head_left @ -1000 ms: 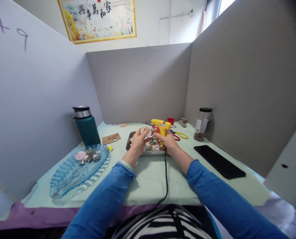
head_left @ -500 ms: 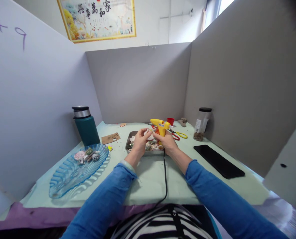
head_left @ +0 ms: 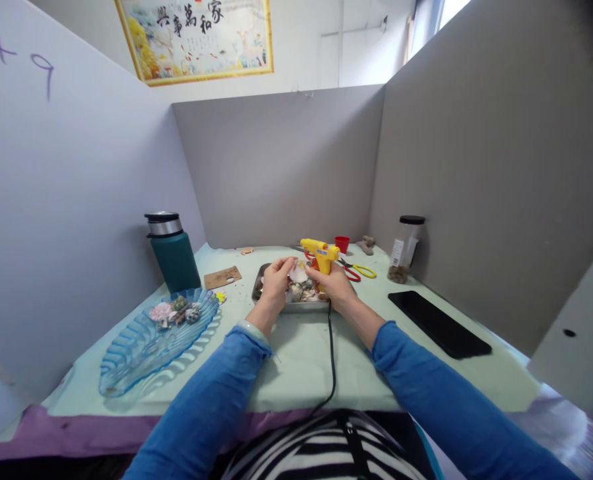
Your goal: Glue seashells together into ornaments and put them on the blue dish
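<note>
Grip of the right hand [head_left: 337, 283] closed round yellow glue gun [head_left: 320, 249]; left hand [head_left: 275, 280] pinches white piece [head_left: 299, 272]

Right hand: fingers curled about the gun's handle, no gap seen. Gun is held handle down, barrel above the fist. Its long axis runs roughly across the person's front, left end slightly higher. From where I stand, I cannot establish which end is the nozzle.

Left hand: thumb and fingertips drawn nearly together on the white piece's edge.

Governing relation: the white piece lies between the hands, left of the right fist and below the barrel. Left hand is nearer, being in contact. Whether the right thumb also touches it, I cannot tell.

Beneath both hands: metal tray [head_left: 304, 307] bearing small shell-like pieces [head_left: 304, 293].

Further out: black cord [head_left: 332, 353] runs from the handle over the counter [head_left: 291, 360] towards the person. Red cup [head_left: 342, 244] stands beyond the gun. To the right, lidded jar [head_left: 405, 252] and flat black slab [head_left: 440, 323]. To the left, blue dish [head_left: 141, 360] carrying a small cluster [head_left: 162, 311]; dark green bottle [head_left: 175, 260] behind it.
</note>
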Demonstrator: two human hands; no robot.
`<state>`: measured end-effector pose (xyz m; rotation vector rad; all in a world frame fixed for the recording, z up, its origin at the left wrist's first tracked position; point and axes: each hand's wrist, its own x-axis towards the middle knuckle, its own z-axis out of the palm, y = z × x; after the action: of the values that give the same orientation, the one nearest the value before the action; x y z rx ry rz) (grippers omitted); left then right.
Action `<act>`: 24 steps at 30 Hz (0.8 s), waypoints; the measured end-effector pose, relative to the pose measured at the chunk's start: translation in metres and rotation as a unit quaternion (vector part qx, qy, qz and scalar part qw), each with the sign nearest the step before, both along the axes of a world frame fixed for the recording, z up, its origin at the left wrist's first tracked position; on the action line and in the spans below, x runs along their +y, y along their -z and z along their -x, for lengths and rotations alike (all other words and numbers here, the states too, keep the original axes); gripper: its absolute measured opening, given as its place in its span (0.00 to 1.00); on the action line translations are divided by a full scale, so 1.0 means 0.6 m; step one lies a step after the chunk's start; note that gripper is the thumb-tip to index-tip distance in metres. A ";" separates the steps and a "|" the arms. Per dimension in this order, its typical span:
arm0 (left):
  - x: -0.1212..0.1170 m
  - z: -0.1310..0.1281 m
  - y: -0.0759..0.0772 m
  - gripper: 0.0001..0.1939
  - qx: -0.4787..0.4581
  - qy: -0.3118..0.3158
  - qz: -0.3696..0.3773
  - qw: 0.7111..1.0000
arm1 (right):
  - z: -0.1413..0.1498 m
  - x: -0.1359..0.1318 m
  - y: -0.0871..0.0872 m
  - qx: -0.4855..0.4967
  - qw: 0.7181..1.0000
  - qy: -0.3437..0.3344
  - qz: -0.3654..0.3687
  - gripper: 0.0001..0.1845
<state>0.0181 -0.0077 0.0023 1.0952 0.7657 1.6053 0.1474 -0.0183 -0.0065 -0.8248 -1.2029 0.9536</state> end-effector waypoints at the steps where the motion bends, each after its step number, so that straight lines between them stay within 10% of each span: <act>1: 0.000 0.000 0.000 0.19 -0.001 -0.004 0.001 1.000 | 0.000 0.000 0.000 0.002 1.000 0.000 0.001 0.21; 24: -0.010 0.004 -0.007 0.14 -0.046 0.114 0.048 0.991 | -0.003 0.000 -0.001 0.047 0.999 0.007 -0.020 0.17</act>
<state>0.0160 -0.0139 0.0066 0.9943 0.6257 1.4009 0.1494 -0.0180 -0.0058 -0.7473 -1.1303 0.9441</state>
